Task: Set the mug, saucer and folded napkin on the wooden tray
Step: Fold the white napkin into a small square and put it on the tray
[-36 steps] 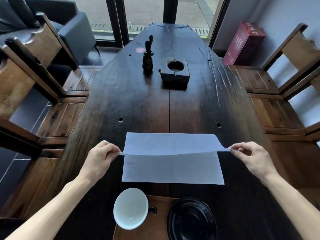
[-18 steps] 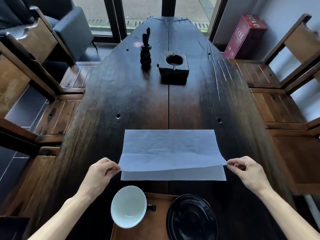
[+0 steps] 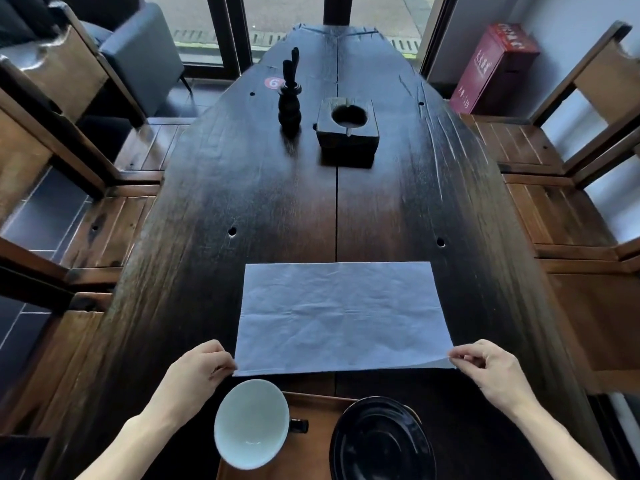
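Note:
A white napkin lies folded in half on the dark table, its two layers meeting along the near edge. My left hand pinches the near left corner and my right hand pinches the near right corner. Just below the napkin, a white mug with a dark handle stands on the left of the wooden tray. A black saucer rests on the tray's right side.
A dark carved holder and a square black ashtray stand at the far middle of the table. Wooden benches flank both long sides. A red box sits on the floor at far right.
Both hands pulled the napkin's lifted far edge toward me and brought it down onto the near edge, so the sheet now lies doubled over.

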Motion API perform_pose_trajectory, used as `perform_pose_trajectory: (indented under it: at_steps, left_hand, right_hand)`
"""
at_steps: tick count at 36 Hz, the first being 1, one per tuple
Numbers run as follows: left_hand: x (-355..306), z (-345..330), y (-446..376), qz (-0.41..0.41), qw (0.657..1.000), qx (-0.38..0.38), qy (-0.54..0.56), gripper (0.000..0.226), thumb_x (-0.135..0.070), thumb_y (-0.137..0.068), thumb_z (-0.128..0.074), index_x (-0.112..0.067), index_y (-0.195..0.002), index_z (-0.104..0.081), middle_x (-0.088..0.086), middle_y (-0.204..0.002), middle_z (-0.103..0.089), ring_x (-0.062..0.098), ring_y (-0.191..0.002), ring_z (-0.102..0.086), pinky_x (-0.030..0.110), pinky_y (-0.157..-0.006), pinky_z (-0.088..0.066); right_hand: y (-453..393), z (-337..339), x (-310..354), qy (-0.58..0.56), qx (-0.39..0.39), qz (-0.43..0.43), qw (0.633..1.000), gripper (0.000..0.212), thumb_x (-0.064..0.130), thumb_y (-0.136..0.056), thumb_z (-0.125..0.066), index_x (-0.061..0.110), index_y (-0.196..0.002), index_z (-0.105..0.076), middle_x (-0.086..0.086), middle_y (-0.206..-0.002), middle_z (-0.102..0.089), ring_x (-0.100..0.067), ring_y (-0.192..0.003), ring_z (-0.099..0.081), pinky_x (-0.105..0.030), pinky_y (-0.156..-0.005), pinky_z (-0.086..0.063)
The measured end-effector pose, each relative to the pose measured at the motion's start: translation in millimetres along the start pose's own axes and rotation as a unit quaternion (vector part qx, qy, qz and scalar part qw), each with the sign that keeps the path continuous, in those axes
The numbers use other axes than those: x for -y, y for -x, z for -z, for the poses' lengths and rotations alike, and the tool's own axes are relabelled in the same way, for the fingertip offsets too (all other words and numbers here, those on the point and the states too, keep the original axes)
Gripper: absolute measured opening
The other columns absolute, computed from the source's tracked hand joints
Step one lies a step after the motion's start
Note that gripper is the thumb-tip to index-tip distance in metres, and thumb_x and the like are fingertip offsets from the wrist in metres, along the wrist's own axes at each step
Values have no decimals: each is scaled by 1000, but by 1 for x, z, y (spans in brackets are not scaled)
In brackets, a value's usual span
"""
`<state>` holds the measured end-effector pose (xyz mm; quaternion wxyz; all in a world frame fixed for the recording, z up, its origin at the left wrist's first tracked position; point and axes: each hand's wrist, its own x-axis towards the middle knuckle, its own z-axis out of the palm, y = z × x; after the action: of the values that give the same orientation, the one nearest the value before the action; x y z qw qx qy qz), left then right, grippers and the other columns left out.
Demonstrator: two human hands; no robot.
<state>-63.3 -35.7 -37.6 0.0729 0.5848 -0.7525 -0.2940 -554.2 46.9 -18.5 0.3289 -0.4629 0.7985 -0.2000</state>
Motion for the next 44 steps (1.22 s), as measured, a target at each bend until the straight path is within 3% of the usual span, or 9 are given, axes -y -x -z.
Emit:
perform_pose_trajectory:
  at_steps: [9, 14, 21, 29, 32, 35, 37, 40, 44]
  left_hand:
    - [8, -3, -7, 30, 999, 26, 1, 22, -23, -85, -76, -42, -82, -67, -20, -83, -61, 1, -76, -62, 30, -67, -53]
    - [5, 3, -19, 38, 999, 8, 35, 20, -21, -85, -75, -39, -81, -69, -17, -86, -61, 6, -73, -60, 32, -66, -52]
    - [-13, 26, -59, 21, 997, -48, 54, 16, -11, -84, -76, -27, -85, -73, -12, -76, -64, 4, -73, -62, 30, -70, -53]
    - [-35, 21, -123, -81, 993, -79, -20, 12, -14, -86, -75, -24, -87, -68, -12, -79, -57, 11, -68, -57, 34, -59, -52]
    - [-59, 7, -141, -125, 988, -87, -33, 11, -17, -89, -70, -23, -99, -69, -10, -97, -64, 15, -84, -62, 34, -66, -56]
    - [-79, -15, -155, -187, 974, -97, -85, 29, -29, -94, -56, -23, -121, -66, -2, -129, -63, 20, -116, -61, 36, -88, -56]
    - [-86, -33, -162, -216, 965, -79, -126, 44, -39, -95, -44, -24, -134, -58, 0, -146, -52, 23, -133, -51, 39, -101, -48]
    - [-86, -58, -163, -215, 958, -20, -187, 54, -48, -98, -35, -33, -150, -37, -2, -162, -30, 23, -148, -32, 43, -115, -33]
    - [-76, -76, -157, -158, 961, 2, -225, 57, -53, -100, -26, -36, -155, -24, -4, -165, -21, 28, -151, -22, 56, -114, -19]
  right_hand:
    - [5, -12, -2, 34, -28, -17, 999, 35, -3, -87, -62, 28, -84, -78, -1, -79, -62, -4, -78, -58, -6, -69, -42]
    - [-5, -9, 4, 17, -27, -21, 999, 31, 3, -91, -63, 31, -85, -76, -2, -81, -66, -19, -75, -61, -10, -67, -44]
    - [-38, -2, 34, 12, -28, -5, 1000, 13, 14, -95, -65, 23, -100, -74, 7, -96, -70, -4, -90, -62, -16, -70, -43]
    - [-85, -20, 91, 10, -30, 48, 998, 9, 15, -94, -65, 20, -98, -71, 4, -87, -67, -10, -82, -62, -15, -66, -44]
    - [-97, -45, 108, 25, -22, 85, 996, 11, 10, -93, -65, 15, -100, -73, 4, -91, -65, -10, -82, -60, -13, -74, -46]
    - [-106, -79, 117, 68, -36, 145, 986, 23, 13, -91, -62, 12, -111, -72, -1, -111, -64, -19, -106, -58, -30, -95, -46]
    - [-108, -101, 121, 112, -34, 179, 977, 36, 24, -88, -55, 15, -119, -70, -3, -126, -63, -24, -119, -56, -41, -99, -48]
    - [-109, -125, 122, 189, -36, 219, 957, 46, 34, -93, -44, 17, -131, -63, -4, -143, -56, -26, -130, -53, -47, -100, -47]
    - [-110, -141, 110, 260, -30, 232, 937, 52, 37, -101, -34, 16, -147, -48, -3, -159, -40, -26, -146, -37, -54, -113, -34]
